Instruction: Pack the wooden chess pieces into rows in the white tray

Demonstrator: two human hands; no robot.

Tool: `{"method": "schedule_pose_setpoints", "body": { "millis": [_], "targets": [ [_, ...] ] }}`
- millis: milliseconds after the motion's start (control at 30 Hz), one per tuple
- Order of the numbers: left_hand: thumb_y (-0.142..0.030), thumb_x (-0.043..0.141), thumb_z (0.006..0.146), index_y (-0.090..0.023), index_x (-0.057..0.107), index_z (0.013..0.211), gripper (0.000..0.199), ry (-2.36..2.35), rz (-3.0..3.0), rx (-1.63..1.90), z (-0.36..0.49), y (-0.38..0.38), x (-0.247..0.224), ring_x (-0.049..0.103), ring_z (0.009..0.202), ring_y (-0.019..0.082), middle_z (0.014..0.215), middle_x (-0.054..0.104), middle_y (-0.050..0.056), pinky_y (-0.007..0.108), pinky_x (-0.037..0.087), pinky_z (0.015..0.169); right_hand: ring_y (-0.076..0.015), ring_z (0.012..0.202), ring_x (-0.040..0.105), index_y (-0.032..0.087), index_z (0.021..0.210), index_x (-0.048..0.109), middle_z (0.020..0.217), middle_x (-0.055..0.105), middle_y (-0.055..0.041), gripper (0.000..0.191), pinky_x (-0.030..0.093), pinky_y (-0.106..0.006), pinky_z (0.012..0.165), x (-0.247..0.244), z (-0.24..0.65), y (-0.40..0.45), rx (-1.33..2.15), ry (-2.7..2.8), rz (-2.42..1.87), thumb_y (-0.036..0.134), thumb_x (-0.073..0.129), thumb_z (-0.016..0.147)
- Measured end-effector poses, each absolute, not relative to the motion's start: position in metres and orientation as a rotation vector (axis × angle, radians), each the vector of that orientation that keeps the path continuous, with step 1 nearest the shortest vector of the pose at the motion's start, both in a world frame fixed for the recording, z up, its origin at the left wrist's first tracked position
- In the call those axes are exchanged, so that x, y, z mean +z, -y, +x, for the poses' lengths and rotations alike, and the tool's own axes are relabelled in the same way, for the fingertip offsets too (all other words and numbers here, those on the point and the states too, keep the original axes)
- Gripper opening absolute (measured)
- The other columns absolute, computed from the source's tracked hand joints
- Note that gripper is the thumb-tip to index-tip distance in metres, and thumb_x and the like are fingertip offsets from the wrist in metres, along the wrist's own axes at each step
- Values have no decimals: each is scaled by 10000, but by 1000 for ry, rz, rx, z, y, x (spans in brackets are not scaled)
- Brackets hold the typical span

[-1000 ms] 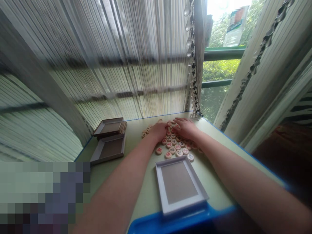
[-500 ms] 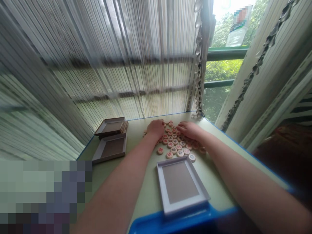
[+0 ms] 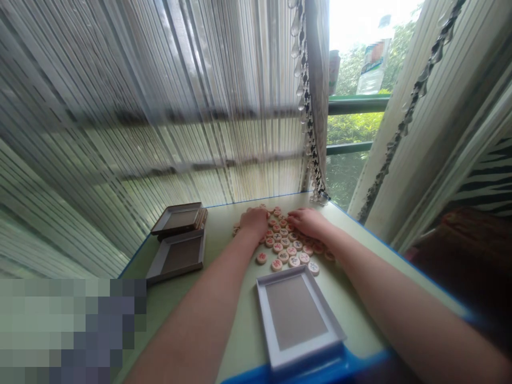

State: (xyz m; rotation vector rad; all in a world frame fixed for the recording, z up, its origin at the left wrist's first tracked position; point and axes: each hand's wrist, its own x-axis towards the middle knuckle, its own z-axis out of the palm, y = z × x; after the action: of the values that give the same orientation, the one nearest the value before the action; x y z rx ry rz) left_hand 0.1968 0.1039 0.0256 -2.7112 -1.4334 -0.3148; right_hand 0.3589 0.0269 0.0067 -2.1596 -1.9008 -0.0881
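A cluster of round wooden Chinese chess pieces [image 3: 277, 247] with red and dark characters lies face up toward the far side of the table. My left hand [image 3: 254, 222] is at the cluster's left side, its fingers curled down among the pieces; its back hides what the fingertips hold. At the far right of the cluster, my right hand [image 3: 309, 221] has its fingers bent together onto a piece near their tips. Just below the pieces, closer to me, lies a shallow box part [image 3: 264, 320] with a pale rim and a brown inside.
At the table's left lie another shallow box part [image 3: 160, 261] and, behind it, a stacked brown box [image 3: 182, 217]. A string curtain [image 3: 180, 133] hangs along the far edge. A clear bottle [image 3: 371, 74] stands by the window rail. A blue edge [image 3: 288, 373] is nearest me.
The view has tilted, so the table sits lower in the picture and more of the bottle shows. My right fingers have bent in closer over the pieces. The boxes have stayed put.
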Motion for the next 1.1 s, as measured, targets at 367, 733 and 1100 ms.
{"method": "schedule_pose_setpoints", "body": {
  "millis": [367, 733, 1100],
  "targets": [
    [-245, 404, 816, -174, 675, 932, 303, 1170, -2692, -458, 202, -92, 30, 577, 942, 239, 969, 662, 104, 373, 438, 840, -212, 1126, 492, 133, 1048, 646, 1219, 555, -126, 344, 322, -322, 983, 1, 355, -34, -148, 2044, -2016, 238, 358, 893],
    [-210, 423, 783, -191, 674, 943, 297, 1242, -2720, -416, 202, -93, 28, 566, 952, 243, 987, 658, 94, 365, 458, 812, -222, 1098, 530, 123, 1161, 592, 1208, 575, -122, 389, 385, -299, 952, 1, 373, -35, -18, 1724, -2155, 206, 378, 847],
    [-397, 231, 909, -240, 503, 1218, 441, 1198, -2869, -309, 202, -112, 19, 234, 1334, 252, 1415, 367, 32, 445, 260, 1046, -202, 1204, 446, 147, 1244, 525, 1316, 494, -86, 428, 308, -286, 1024, 2, 366, -34, 42, 1862, -2056, 299, 369, 876]
  ]
}}
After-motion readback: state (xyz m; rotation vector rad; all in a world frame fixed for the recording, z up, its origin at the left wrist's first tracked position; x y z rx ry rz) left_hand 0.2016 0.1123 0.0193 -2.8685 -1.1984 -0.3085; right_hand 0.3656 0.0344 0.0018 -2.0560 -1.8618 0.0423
